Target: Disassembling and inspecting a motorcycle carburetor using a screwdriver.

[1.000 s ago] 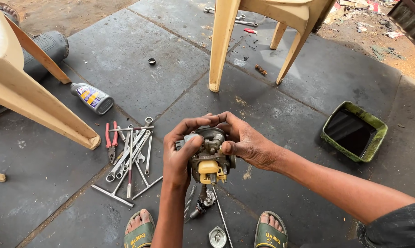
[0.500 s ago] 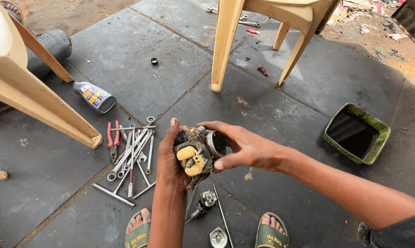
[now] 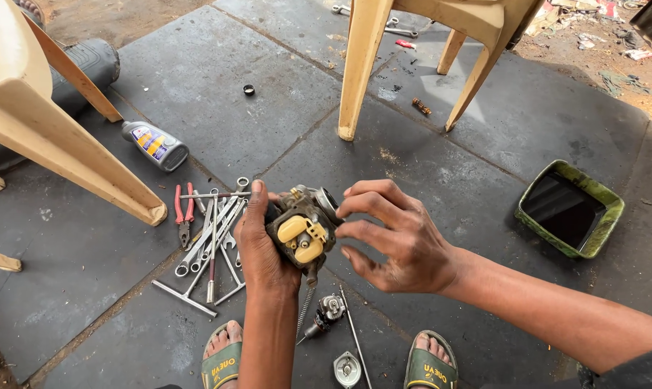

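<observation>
We note the right hand (image 3: 398,238) is now off the carburettor (image 3: 302,229), fingers spread just beside it; a second ago both hands clasped it. The left hand (image 3: 262,245) alone now holds it, turned so the yellow float (image 3: 299,238) faces up rather than hanging beneath.

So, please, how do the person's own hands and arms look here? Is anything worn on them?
Both hands are bare: no gloves, rings or watch show. The left hand and its forearm are uncovered, with no sleeve in view. The right hand also leads to a bare forearm; only at the lower right edge does a dark sleeve begin. The fingers look smudged with grime.
</observation>
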